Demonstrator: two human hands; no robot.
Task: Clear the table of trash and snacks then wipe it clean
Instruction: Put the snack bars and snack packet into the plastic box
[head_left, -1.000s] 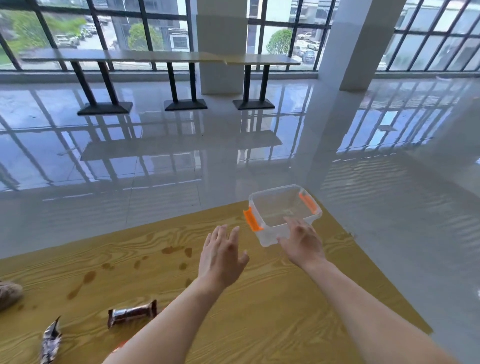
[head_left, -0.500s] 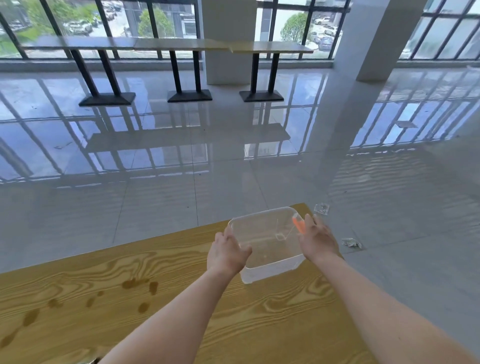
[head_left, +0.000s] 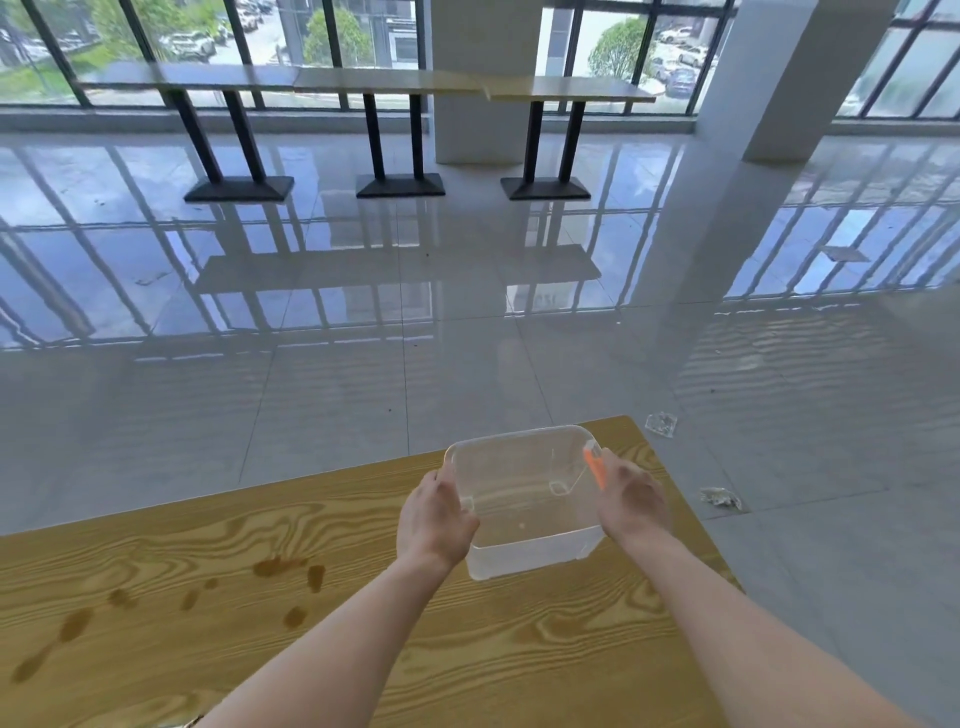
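Yellow wood-grain worktop (head_left: 156, 649) across the bottom of the view, from 8 round to 5 o'clock, ending in a far corner toward 1 o'clock of the box. Dark, wet-looking stains (head_left: 288, 566) scattered over the grain at 8 o'clock of the left hand. Clear plastic box (head_left: 530, 558), open-topped and empty, over the worktop's far right end; resting or lifted, cannot tell. Left hand (head_left: 434, 514) wrapped round the box's 9 o'clock rim, right hand (head_left: 631, 499) clamped on the 3 o'clock side against an orange latch (head_left: 595, 467). Beyond, a glossy pale tiled floor (head_left: 363, 389) mirroring window bars. Crumpled scrap (head_left: 661, 423) on the floor at 1 o'clock of the box, second scrap (head_left: 719, 498) at 3 o'clock. At 12 o'clock of the view, a row of long tables (head_left: 363, 83) on black pedestal legs before tall windows (head_left: 156, 31); white pillar (head_left: 789, 78) at 2 o'clock.
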